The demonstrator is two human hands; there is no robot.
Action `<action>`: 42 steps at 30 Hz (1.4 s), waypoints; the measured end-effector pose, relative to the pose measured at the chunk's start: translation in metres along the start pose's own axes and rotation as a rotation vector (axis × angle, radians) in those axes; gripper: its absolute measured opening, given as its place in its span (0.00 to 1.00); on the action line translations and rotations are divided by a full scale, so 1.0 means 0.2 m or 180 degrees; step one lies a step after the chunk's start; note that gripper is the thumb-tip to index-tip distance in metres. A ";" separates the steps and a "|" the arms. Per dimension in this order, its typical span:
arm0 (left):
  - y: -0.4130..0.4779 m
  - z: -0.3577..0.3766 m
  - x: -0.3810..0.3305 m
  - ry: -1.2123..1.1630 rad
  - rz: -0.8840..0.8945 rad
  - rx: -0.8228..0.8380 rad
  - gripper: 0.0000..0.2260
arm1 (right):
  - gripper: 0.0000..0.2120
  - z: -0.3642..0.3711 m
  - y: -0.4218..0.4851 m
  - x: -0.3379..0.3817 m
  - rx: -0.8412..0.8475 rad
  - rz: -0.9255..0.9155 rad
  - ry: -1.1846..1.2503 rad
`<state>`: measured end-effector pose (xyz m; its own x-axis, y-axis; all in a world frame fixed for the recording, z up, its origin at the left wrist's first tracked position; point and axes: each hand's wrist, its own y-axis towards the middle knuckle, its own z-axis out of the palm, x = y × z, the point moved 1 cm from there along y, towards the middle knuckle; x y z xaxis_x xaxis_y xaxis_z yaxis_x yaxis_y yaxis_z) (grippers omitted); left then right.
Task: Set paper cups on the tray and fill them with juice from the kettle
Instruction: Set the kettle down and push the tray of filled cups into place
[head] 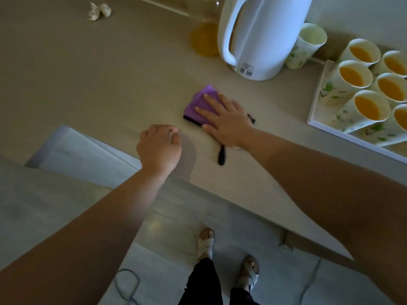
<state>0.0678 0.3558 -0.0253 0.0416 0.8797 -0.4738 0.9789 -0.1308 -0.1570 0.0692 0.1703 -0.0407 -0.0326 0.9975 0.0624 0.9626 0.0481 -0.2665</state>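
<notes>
Purple cloth (201, 104) lay under your right hand (226, 122), fingers spread flat, pressing it to counter (88, 84). Left hand (159, 146) curled, nothing visible in it. Six filled cups (352, 73) stood on tray (315, 100). Kettle (262, 36) stood beside it, with empty cup (308, 45) off tray. Filling judged nearly done.

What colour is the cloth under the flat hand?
Purple cloth with black edging, seen from the head view.
</notes>
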 end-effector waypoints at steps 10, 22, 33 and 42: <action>-0.02 -0.03 0.08 -0.1783 -0.0215 -0.1151 0.13 | 0.27 -0.02 0.18 0.31 0.0199 -0.0007 0.0064; -0.27 0.10 0.01 -0.0578 0.0463 -0.0441 0.16 | 0.34 0.16 -0.57 0.02 0.0293 -0.0774 -0.0310; -0.10 0.23 -0.31 0.0204 0.1691 0.0327 0.20 | 0.31 0.12 -0.63 -0.07 0.0129 0.1379 0.0364; 0.22 0.31 -0.47 0.0856 0.1711 0.0865 0.23 | 0.27 0.04 -0.26 -0.24 0.0152 0.0471 0.0654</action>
<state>0.0949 0.2398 -0.0409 0.5935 0.7386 -0.3199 0.7239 -0.6635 -0.1890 0.0182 0.1209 -0.0366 0.1677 0.9627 0.2122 0.9389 -0.0904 -0.3321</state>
